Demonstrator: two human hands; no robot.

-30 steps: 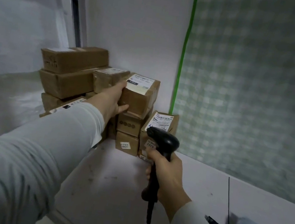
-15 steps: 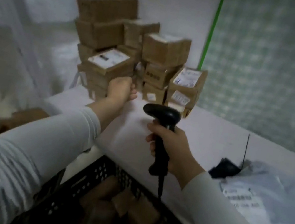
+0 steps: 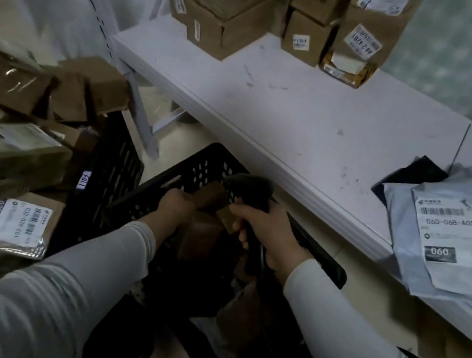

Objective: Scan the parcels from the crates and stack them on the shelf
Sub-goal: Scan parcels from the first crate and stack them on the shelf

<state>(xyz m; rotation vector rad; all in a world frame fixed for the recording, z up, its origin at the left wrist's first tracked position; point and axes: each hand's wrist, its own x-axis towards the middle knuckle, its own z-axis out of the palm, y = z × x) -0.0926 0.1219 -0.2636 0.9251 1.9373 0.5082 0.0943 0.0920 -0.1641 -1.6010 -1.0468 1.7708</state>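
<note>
Parcel (image 3: 209,198): small brown carton, raised at the far middle of the black crate (image 3: 199,166), above other cartons lying dark in the crate's bottom.

Left grip (image 3: 175,206): clenched round the parcel's left end, fingers curled over its top edge.

Right grip (image 3: 269,231): clenched round the handle of the black scanner (image 3: 246,182), cable trailing down toward the near side. Its knuckles sit just beside the parcel's right end, touching or nearly so; blur forbids a firmer word.

Key relation: parcel lies between the two grips, its long axis seemingly running left to right. The scanner head sits just above and right of it, nose aimed far-left across its top. No label shows on the visible face, so the coded side is judged to be turned away or underneath. Left grip carries the item; right is taken up by the tool.

Next move, as judged: left grip tilts the parcel until its label faces the scanner nose, a short turn about that long axis.

Shelf (image 3: 285,118): white, beyond the crate and higher than it.

Stacked cartons (image 3: 219,29): far left of shelf, the likely destination.

Grey mailer (image 3: 449,239): right end of shelf, well apart from the stack.

Second crate (image 3: 118,165): left of the first, heaped with cartons.
</note>
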